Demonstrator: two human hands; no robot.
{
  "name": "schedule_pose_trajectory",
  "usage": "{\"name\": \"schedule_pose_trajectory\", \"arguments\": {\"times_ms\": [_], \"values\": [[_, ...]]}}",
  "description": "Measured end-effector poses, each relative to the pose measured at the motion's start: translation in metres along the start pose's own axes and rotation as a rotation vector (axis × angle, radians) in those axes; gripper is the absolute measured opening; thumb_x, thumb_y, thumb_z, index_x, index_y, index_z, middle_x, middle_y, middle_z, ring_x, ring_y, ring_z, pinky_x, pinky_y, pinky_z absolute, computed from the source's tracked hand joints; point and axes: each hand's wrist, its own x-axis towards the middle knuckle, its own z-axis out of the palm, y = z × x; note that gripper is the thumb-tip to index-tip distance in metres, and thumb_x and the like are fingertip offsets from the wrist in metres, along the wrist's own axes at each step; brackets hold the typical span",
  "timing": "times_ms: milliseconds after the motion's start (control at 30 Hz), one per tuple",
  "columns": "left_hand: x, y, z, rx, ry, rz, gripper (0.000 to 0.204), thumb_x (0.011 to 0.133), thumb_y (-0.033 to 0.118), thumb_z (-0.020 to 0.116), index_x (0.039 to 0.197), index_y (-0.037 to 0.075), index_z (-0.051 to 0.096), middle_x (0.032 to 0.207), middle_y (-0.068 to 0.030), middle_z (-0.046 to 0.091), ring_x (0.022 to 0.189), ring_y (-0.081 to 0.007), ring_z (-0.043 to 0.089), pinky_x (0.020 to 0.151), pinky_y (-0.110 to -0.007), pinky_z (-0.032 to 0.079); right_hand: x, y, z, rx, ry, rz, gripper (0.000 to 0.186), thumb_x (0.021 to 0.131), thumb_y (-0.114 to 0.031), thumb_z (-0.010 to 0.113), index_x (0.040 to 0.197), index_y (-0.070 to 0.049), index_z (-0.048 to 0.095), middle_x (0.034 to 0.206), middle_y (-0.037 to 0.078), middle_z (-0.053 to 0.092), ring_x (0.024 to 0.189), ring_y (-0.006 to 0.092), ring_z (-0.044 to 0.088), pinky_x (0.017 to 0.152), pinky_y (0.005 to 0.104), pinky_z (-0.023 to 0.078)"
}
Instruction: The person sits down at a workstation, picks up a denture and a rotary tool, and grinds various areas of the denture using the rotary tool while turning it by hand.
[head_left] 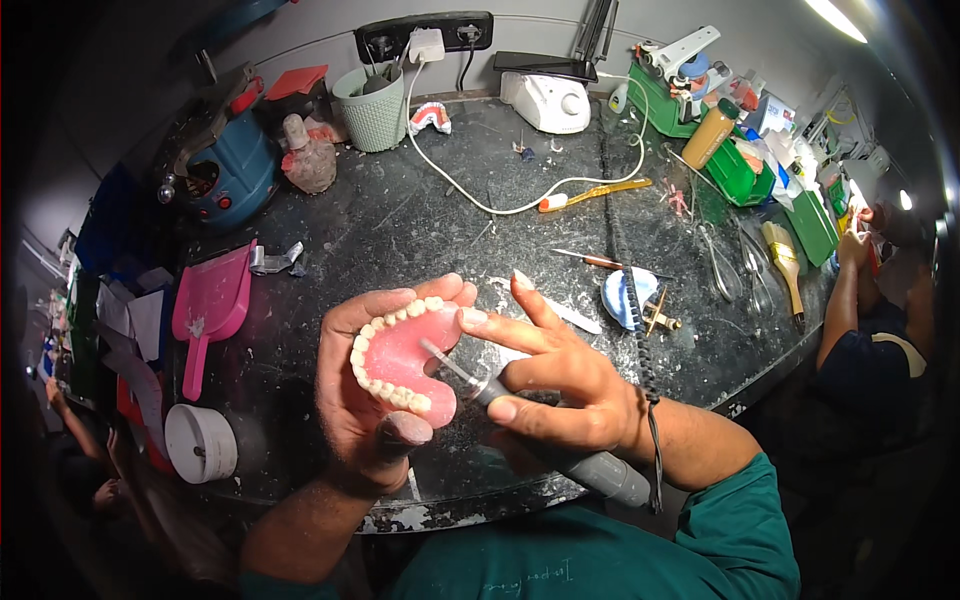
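My left hand is closed round a pink denture with a row of cream teeth, tilted to show its inner pink surface. My right hand grips a grey rotary handpiece; its thin metal bit reaches onto the pink middle of the denture. The right index fingertip rests at the denture's upper right edge, beside my left fingertips. A coiled dark cord runs down beside my right wrist. To the right of my hands lie a blue-and-white dental model, a brass-coloured metal piece and a thin carving tool.
Around the dark worktop stand a pink dustpan, white round container, blue machine, cup, white control unit, green trays and a brush. Other people's arms show at far right and far left.
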Motion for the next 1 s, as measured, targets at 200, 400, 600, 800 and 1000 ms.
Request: {"name": "schedule_pose_trajectory", "arguments": {"times_ms": [200, 400, 600, 800, 1000], "values": [[0.0, 0.001, 0.002, 0.005, 0.017, -0.013, 0.091, 0.075, 0.042, 0.084, 0.135, -0.001, 0.031, 0.141, -0.031, 0.043, 0.134, -0.039, 0.044, 0.115, -0.051, 0.034, 0.004, -0.003, -0.001, -0.004, -0.066, 0.036, 0.035, 0.078, 0.007, 0.073, 0.11, -0.004, 0.062, 0.098, 0.014, 0.057, 0.123, 0.0516, 0.053, 0.106, 0.0738, 0.025], [0.001, 0.0, 0.004, 0.061, 0.031, -0.006, 0.093, 0.076, 0.049, 0.081, 0.134, -0.003, 0.031, 0.14, -0.0315, 0.043, 0.133, -0.0411, 0.045, 0.115, -0.051, 0.035, 0.004, -0.003, -0.001, 0.006, -0.06, 0.026, 0.033, 0.077, 0.007, 0.074, 0.105, -0.004, 0.062, 0.098, 0.014, 0.054, 0.124, 0.0527, 0.052, 0.105, 0.0758, 0.024], [0.0, 0.0, 0.002, -0.005, 0.019, -0.005, 0.091, 0.075, 0.042, 0.085, 0.134, -0.001, 0.031, 0.141, -0.0309, 0.043, 0.134, -0.0392, 0.045, 0.115, -0.051, 0.035, 0.006, -0.007, -0.001, 0.031, -0.026, 0.032, 0.026, 0.079, 0.008, 0.072, 0.099, -0.003, 0.06, 0.1, 0.015, 0.056, 0.124, 0.0525, 0.052, 0.105, 0.0763, 0.023], [0.0, 0.001, 0.003, -0.003, 0.021, -0.007, 0.09, 0.076, 0.045, 0.083, 0.133, -0.001, 0.031, 0.14, -0.031, 0.043, 0.134, -0.0395, 0.045, 0.115, -0.052, 0.035, 0.001, 0.001, 0.008, 0.006, 0.014, -0.079, 0.029, 0.078, 0.008, 0.072, 0.101, -0.005, 0.06, 0.096, 0.015, 0.055, 0.124, 0.0533, 0.052, 0.105, 0.0768, 0.024], [0.001, 0.0, 0.0, -0.01, 0.004, -0.051, 0.088, 0.081, 0.053, 0.076, 0.133, -0.002, 0.031, 0.141, -0.0316, 0.043, 0.134, -0.0409, 0.044, 0.115, -0.052, 0.034, 0.001, 0.0, 0.006, -0.014, 0.006, -0.06, 0.031, 0.077, 0.006, 0.074, 0.104, -0.005, 0.063, 0.097, 0.014, 0.054, 0.125, 0.0525, 0.051, 0.104, 0.0776, 0.024]]}}
